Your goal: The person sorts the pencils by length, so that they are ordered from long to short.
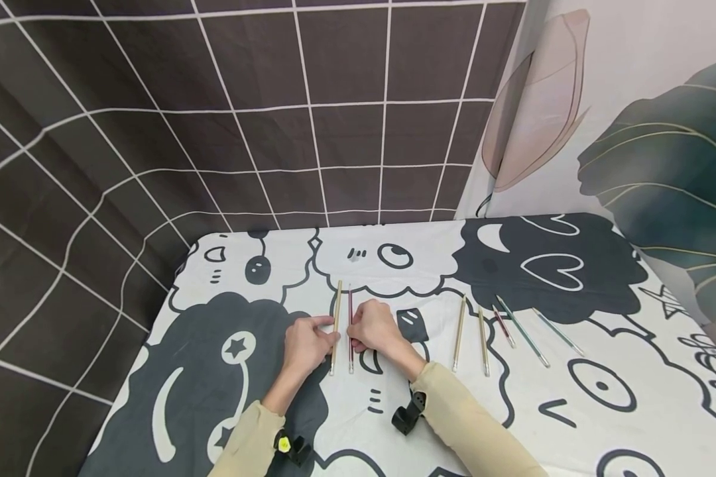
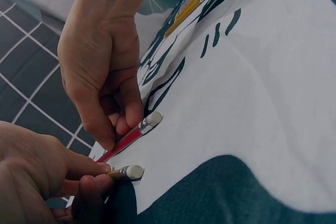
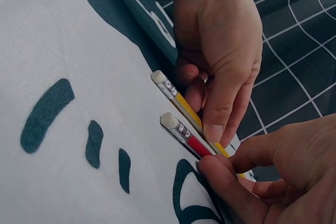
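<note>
My left hand pinches a yellow pencil between thumb and fingers. Just to its right, my right hand holds a red pencil the same way. The two pencils lie side by side, nearly parallel, with a narrow gap between them. Their white eraser ends point toward me; in the right wrist view the yellow pencil's eraser and the red pencil's eraser both show beyond the fingers. From the left wrist, the yellow pencil's shaft is mostly hidden by my left hand.
Further right on the patterned cloth lie two yellow pencils, a short red pencil, a green pencil and a pale blue-green pencil, spread apart. A dark gridded curtain hangs behind the far edge.
</note>
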Motion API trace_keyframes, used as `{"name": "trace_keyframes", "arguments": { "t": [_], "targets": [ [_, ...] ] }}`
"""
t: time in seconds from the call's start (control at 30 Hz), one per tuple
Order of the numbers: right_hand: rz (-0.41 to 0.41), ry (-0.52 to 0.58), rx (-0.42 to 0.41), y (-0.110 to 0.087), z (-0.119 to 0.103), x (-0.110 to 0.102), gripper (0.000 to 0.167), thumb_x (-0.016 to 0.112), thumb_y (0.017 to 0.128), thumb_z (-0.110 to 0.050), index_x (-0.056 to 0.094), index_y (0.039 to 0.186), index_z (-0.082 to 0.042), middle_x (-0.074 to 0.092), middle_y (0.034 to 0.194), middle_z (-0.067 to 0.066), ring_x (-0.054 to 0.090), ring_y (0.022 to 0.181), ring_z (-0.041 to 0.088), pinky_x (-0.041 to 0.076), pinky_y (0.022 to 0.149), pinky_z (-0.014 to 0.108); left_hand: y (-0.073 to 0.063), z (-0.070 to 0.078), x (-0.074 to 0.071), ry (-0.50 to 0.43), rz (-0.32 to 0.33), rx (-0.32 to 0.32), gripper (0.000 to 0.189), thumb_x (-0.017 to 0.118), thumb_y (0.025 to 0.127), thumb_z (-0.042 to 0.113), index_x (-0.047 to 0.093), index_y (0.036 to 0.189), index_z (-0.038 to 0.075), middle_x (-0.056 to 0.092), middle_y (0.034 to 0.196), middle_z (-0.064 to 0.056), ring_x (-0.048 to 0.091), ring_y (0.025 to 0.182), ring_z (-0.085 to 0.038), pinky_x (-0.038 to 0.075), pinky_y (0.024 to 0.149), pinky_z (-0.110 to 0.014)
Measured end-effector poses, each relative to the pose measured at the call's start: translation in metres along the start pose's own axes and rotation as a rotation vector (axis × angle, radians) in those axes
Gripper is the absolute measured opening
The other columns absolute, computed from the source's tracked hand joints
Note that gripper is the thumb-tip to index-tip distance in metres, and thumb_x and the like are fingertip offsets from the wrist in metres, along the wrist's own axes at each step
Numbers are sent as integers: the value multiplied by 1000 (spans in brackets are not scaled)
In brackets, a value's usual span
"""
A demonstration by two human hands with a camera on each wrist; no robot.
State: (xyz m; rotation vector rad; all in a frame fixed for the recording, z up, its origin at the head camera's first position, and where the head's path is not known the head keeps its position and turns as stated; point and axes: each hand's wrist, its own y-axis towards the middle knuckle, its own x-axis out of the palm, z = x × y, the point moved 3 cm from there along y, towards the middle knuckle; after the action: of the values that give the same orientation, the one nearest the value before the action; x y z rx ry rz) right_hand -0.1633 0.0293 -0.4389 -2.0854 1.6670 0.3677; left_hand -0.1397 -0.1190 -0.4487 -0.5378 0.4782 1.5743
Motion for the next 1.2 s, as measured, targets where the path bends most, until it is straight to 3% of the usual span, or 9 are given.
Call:
{"name": "trace_keyframes", "arguments": {
  "t": [0.87, 1.2],
  "targets": [
    [-41, 60, -42, 0, 1, 6, 10, 64, 81, 9, 61, 73, 5, 61, 51, 9, 62, 40, 17, 51, 42, 28, -1, -1, -1, -4, -10, 6, 28, 76, 83, 5, 75, 111, 0, 63, 56, 4, 57, 40, -9, 47, 41, -28],
    [-21, 29, -48, -3, 1, 4, 12, 64, 83, 6, 61, 71, 3, 60, 49, 6, 62, 41, 16, 51, 41, 27, -1, 0, -1, -14, -7, 10, 28, 77, 83, 4, 75, 110, -1, 64, 57, 3, 59, 42, -10, 48, 43, -28]
  ]
}}
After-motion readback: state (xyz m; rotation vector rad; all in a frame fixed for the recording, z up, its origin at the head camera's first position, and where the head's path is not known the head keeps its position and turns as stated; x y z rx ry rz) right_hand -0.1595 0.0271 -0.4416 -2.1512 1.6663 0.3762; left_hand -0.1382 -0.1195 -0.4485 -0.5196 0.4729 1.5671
